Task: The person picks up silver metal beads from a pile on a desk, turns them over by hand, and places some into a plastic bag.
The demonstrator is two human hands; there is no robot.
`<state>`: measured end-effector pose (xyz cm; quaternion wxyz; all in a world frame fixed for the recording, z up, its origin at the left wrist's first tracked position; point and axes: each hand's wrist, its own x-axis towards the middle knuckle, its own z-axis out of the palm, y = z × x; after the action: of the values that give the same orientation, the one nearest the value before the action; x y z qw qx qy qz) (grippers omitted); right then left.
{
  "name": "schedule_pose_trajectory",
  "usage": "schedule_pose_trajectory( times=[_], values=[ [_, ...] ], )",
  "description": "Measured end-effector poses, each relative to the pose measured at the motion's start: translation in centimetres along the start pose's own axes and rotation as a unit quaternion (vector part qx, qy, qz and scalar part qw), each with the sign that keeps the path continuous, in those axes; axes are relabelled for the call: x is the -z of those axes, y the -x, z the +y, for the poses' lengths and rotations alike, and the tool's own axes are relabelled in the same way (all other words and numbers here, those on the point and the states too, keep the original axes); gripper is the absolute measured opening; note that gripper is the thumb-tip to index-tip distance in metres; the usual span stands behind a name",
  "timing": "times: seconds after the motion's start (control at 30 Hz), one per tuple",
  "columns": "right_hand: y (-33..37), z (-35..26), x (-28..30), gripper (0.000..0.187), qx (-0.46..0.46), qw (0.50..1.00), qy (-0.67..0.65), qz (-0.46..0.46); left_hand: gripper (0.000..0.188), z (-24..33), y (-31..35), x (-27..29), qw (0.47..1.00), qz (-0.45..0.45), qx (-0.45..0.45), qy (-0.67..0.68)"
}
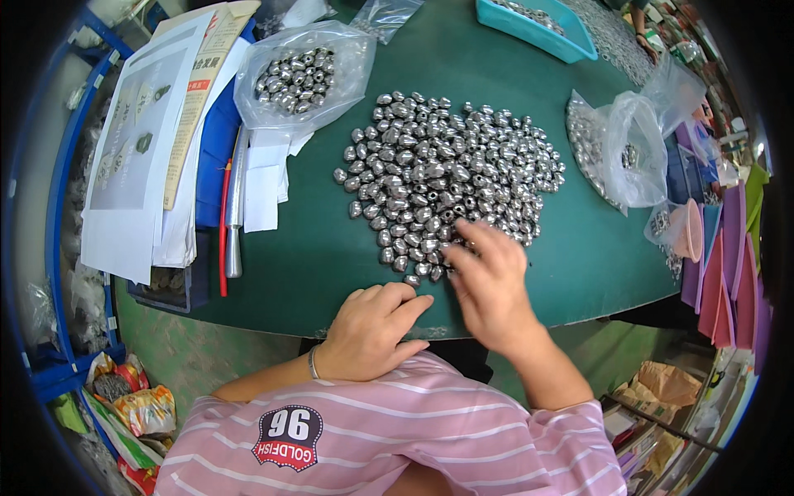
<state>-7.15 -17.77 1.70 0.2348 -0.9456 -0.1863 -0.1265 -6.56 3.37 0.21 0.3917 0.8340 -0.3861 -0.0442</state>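
A broad pile of shiny silver metal beads (430, 165), rounded and with holes through some, is spread over the green tabletop (298, 240). My right hand (495, 285) is over the pile's near edge, its fingers bent but apart. The fingertips reach the beads, and no bead shows in its grip. At the table's front edge, my left hand (368, 331) rests with its fingers curled and its palm hidden. Its thumb stands off from the index finger; whatever it may hold cannot be seen. One bead (411, 281) lies just beyond the left fingers.
A clear bag of beads (302, 78) stands at the far left, beside stacked papers (149, 124), a red pen (225, 223) and a silver rod (236, 207). Another bag (633, 149) is right of the pile. A turquoise tray (546, 37) sits at the back.
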Motion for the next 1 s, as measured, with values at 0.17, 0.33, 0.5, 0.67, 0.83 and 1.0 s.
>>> schedule_pose_trajectory(
  times=[0.17, 0.33, 0.5, 0.67, 0.83, 1.0],
  values=[
    [2.7, -0.8, -0.8, 0.033, -0.012, 1.000, -0.018, 0.003, 0.058, 0.6, -0.2, 0.1, 0.999, -0.005, 0.016, -0.033],
    [0.0, 0.1, -0.5, 0.028, -0.046, 0.989, -0.048, 0.135, 0.059, 0.9, -0.2, -0.2, 0.998, -0.004, 0.025, -0.057],
    [-5.4, 1.0, -2.4, 0.016, -0.019, 0.985, 0.006, 0.172, 0.059, 1.2, -0.4, -0.2, 0.998, -0.002, 0.028, -0.061],
    [-5.5, 1.0, -2.8, 0.015, -0.034, 0.983, 0.011, 0.181, 0.059, 1.1, -0.2, -0.4, 0.998, 0.001, 0.032, -0.056],
    [-4.3, 3.4, 2.1, 0.020, -0.044, 0.955, 0.026, 0.292, 0.059, 0.7, 0.1, -0.3, 0.998, 0.010, 0.027, -0.052],
    [-3.2, 15.2, 11.4, 0.020, -0.158, 0.852, 0.212, 0.451, 0.055, 1.1, -0.4, 0.0, 0.999, 0.014, 0.007, -0.038]
  ],
)
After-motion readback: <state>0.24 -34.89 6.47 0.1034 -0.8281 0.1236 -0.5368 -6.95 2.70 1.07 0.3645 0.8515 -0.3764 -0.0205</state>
